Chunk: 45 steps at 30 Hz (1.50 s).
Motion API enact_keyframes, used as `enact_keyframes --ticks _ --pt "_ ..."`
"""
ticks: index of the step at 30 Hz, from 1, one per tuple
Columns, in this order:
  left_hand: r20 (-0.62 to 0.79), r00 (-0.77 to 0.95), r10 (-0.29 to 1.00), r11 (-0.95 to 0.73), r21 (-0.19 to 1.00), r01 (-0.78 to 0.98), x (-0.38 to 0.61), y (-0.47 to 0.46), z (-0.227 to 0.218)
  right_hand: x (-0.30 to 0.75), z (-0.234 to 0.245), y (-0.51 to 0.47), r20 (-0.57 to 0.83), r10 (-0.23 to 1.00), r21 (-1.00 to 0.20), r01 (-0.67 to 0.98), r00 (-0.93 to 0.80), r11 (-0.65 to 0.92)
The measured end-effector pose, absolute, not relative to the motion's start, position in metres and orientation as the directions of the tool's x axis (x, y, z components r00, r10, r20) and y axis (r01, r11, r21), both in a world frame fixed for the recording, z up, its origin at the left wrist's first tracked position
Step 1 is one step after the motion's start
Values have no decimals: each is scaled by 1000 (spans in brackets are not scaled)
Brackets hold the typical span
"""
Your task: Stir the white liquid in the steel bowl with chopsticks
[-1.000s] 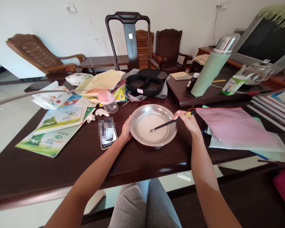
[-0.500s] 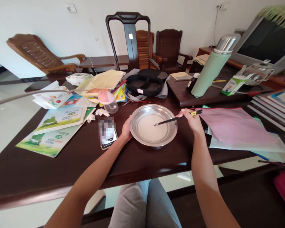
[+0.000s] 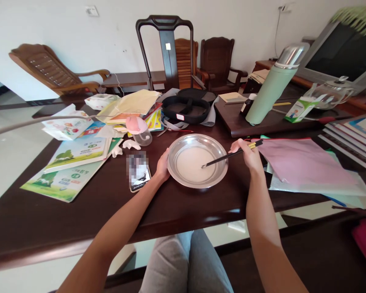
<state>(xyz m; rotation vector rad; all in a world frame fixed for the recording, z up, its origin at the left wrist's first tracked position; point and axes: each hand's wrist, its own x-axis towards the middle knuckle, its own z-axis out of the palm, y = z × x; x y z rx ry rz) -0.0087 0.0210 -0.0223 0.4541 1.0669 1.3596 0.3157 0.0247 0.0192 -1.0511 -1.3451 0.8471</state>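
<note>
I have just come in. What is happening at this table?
A person sits with a metal bowl of whitish contents before them. The left hand is against the bowl's left side; the right hand holds black chopsticks, tips inside the bowl. A phone lies near the left hand, and a pink pouch is to the right.

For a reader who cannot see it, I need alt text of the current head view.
A right hand holds black chopsticks, their tips inside a metal bowl of whitish contents on a dark table, while the left hand rests against the bowl's side. A phone and books lie at left; a green flask stands behind at right.
</note>
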Motion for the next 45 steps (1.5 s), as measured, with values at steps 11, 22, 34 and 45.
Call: enact_keyframes --ticks 11,22,34,45 --pt "-334 -121 935 220 812 -541 -9 21 -24 318 18 26 310 946 -947 120 93 298" --pt "-376 -141 916 236 789 -567 -6 19 -16 318 18 26 301 948 -948 139 99 287" --pt "-351 -124 928 231 804 -548 -7 19 -17 317 17 26 306 945 -946 153 118 287" --pt "-356 -125 926 231 798 -557 -7 19 -17 317 17 26 299 948 -947 155 107 281"
